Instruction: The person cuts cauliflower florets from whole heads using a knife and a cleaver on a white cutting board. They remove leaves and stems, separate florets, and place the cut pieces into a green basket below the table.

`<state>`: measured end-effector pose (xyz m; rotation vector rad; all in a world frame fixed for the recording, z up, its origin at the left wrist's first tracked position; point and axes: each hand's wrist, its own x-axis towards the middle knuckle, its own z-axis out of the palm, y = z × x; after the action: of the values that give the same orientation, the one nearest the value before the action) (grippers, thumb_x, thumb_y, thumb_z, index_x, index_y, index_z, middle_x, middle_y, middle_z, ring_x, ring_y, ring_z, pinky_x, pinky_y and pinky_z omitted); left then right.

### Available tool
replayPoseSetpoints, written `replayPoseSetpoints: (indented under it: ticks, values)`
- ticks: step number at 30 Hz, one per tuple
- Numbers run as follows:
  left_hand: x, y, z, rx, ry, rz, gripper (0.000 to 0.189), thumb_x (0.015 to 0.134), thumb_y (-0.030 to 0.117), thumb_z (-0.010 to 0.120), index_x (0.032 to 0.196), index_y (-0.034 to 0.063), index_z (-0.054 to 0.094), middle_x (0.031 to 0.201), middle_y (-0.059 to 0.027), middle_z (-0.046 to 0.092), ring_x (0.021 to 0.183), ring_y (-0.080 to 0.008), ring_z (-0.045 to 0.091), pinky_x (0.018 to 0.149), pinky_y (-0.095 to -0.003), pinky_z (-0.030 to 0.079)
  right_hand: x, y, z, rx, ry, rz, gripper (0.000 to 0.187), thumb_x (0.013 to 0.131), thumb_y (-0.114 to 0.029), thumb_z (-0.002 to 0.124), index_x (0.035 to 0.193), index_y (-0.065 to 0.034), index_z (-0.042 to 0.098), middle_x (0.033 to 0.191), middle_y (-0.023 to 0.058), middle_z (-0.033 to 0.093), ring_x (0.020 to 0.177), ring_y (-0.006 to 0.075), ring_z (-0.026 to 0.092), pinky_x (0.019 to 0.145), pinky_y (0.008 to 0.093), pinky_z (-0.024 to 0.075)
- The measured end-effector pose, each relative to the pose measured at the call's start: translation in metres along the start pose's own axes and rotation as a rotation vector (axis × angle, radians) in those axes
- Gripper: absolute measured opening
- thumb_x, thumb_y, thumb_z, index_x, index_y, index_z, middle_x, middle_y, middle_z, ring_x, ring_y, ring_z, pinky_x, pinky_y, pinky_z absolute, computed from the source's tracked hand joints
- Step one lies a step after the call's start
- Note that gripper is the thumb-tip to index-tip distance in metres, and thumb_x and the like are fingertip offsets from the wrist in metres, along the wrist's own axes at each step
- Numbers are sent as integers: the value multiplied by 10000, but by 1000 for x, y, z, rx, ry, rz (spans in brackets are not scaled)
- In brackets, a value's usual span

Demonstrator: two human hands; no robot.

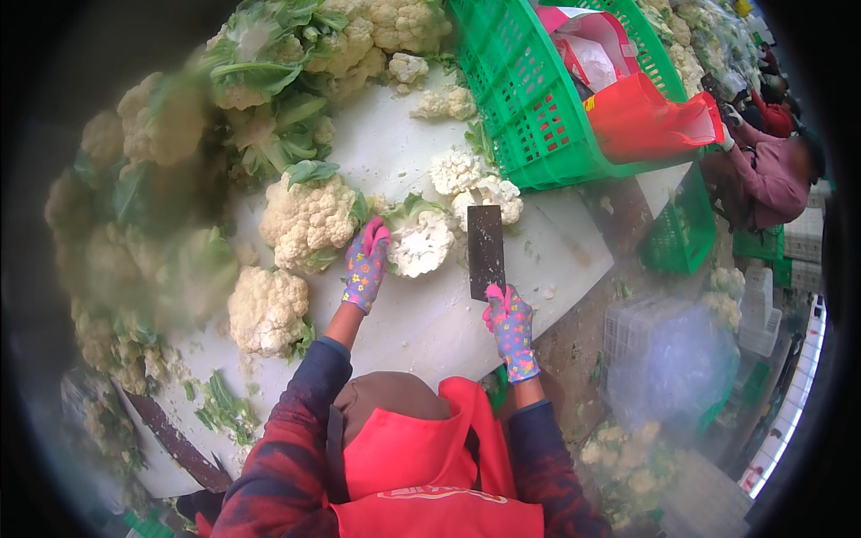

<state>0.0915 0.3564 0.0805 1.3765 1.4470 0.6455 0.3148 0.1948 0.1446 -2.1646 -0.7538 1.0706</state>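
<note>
My right hand (512, 329), in a flowered glove with pink fingertips, grips the lower end of a dark, broad-bladed cleaver (485, 249). The blade points away from me, just right of a cut cauliflower piece (421, 243). My left hand (367, 262), in a matching glove, is at the left side of that piece, between it and a whole cauliflower head (308, 218); whether its fingers hold anything is unclear. Cut florets (499, 195) lie beyond the blade, near its tip. Another cauliflower head (268, 311) rests left of my left forearm.
Many cauliflowers with leaves (168, 121) are heaped at the left and far side of the white table (417, 323). A green plastic crate (525, 101) holding red bags (646, 121) stands at the upper right. Leaf scraps (225, 407) lie at lower left. Other people sit at far right.
</note>
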Motion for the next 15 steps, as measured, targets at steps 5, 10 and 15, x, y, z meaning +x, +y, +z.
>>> replayPoseSetpoints:
  ticks: [5,10,15]
  values:
    - [-4,-7,4,149,17,214,455,1022,281,576,1431,81,562,1295,-209,623,1195,-420,603,1029,-468,480,-10,-63,-3,-18,59,-389,197,1031,-245,627,1144,-85,646,735,70,678,645,183,655,612,323,525]
    - [-13,-9,9,303,31,238,485,1018,290,574,1465,103,544,1337,-215,594,1185,-416,608,996,-489,497,5,-77,47,-445,219,-733,250,1060,-275,582,1138,-43,633,761,108,681,683,281,683,614,396,543]
    - [-7,8,1,203,-152,68,519,1048,363,533,1496,101,517,1351,-217,592,1205,-402,608,1005,-486,494,31,-36,72,-741,51,-503,249,931,-161,672,1123,-45,564,825,153,698,746,362,700,617,471,548]
